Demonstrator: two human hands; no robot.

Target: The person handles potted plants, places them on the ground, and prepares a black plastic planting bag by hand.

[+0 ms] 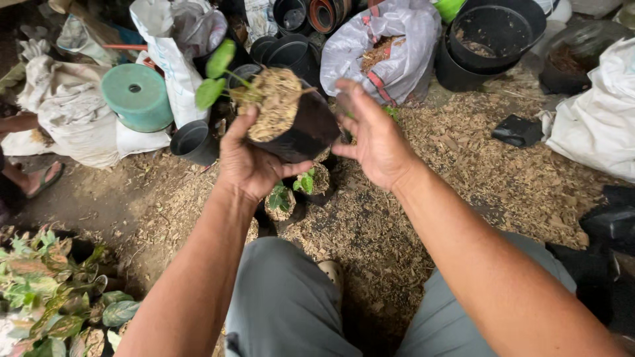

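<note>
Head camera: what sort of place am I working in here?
Likely a plant nursery's potting area, on the ground. The left hand holds a seedling in a black grow bag, stacked empty black pots stand behind, and coarse husk mulch covers the ground beside an open sack.

Husk-strewn ground (463, 178) under pots (193, 141), sacks (595, 125)
</note>
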